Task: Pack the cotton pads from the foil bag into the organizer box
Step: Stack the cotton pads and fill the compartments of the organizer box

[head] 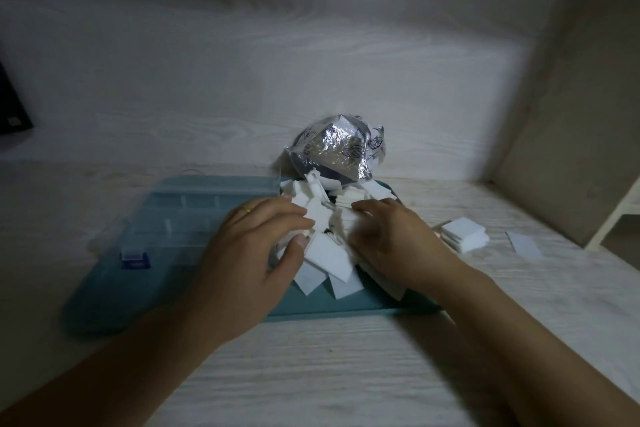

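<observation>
A heap of white square cotton pads (325, 253) lies over the right half of the teal organizer box (173, 288). Behind the heap sits the crumpled silver foil bag (341, 152), its mouth facing the pads. My left hand (256, 246) is on the left side of the heap, with fingers and thumb curled around some pads. On the right side my right hand (391, 239) also curls its fingers into the pads; it is blurred. The box's clear lid (194, 208) lies open to the left, showing dividers.
A small stack of cotton pads (464, 234) and one loose pad (523, 244) lie on the pale wooden table, right of the box. A wall panel and a white shelf edge (613, 215) close off the right side. A dark object (12, 104) stands at far left.
</observation>
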